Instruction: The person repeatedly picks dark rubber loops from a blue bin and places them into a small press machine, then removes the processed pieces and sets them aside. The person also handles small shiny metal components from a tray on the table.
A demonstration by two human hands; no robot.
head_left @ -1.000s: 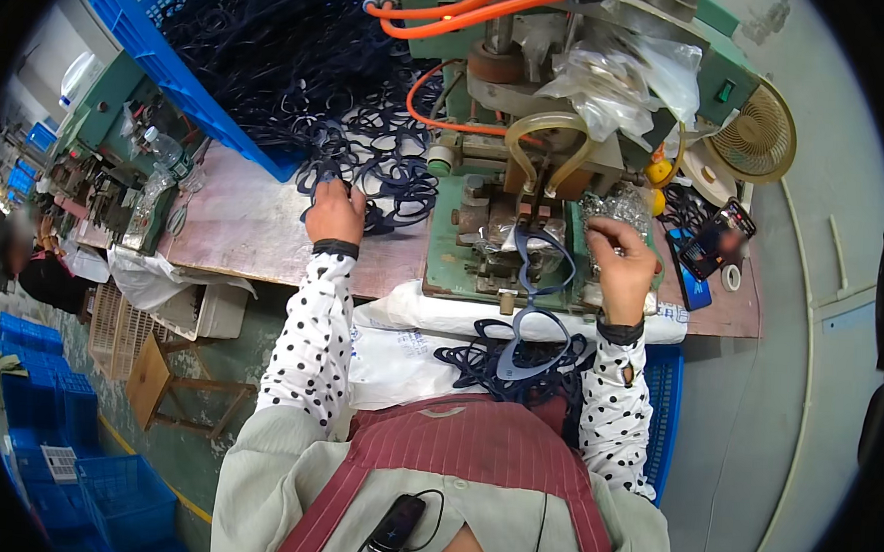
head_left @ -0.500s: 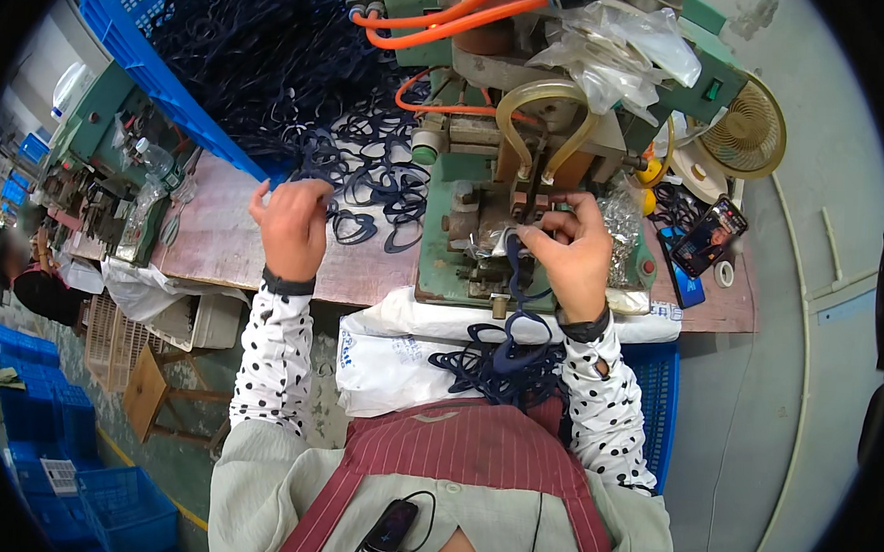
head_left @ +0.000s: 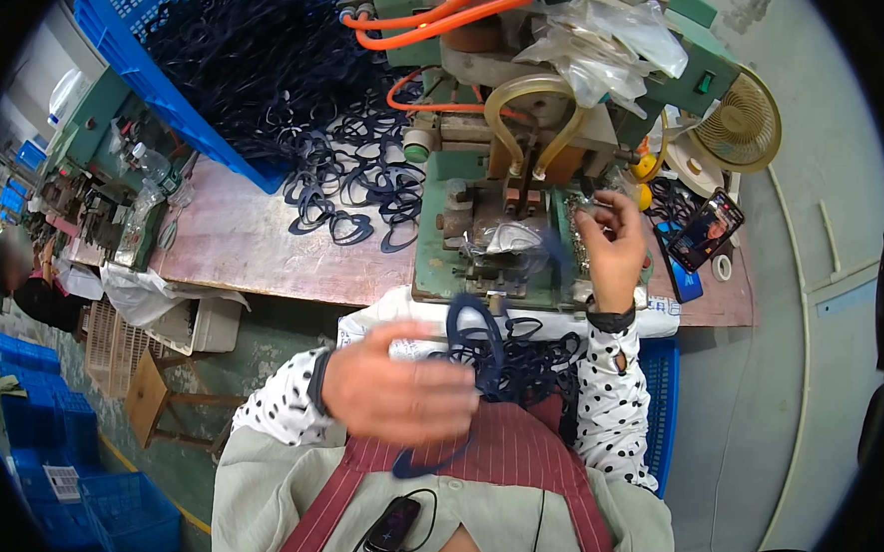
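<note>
Ahead of the left hand (head_left: 401, 386) and the right hand (head_left: 615, 260) runs a pinkish bench (head_left: 229, 230). On it, between the two hands and beyond them, stands a green machine (head_left: 455, 215), set centrally, it seems, so that either hand can get to it. Farther out past the left hand, a blue crate (head_left: 153, 76) bears a dark heap of straps (head_left: 263, 62), its tall wall probably there to keep the tangle together. Nearer than the machine, a white sheet (head_left: 375, 320) covers the bench edge, perhaps as a clean lining under the dark pile of loops (head_left: 532, 369) just right of the left hand.

The left hand is over the apron (head_left: 529, 435), blurred; its grip cannot be told. One navy loop (head_left: 455, 322) shows just beyond its fingers, and part of another strap (head_left: 427, 467) shows on its near side; whether it holds either is unclear. The right hand has thumb and fingers curled close together in a narrow pinch, but any object inside it cannot be made out. Beside its fingertips lie small shiny metal pieces (head_left: 579, 245), likely kept there for easy picking.
</note>
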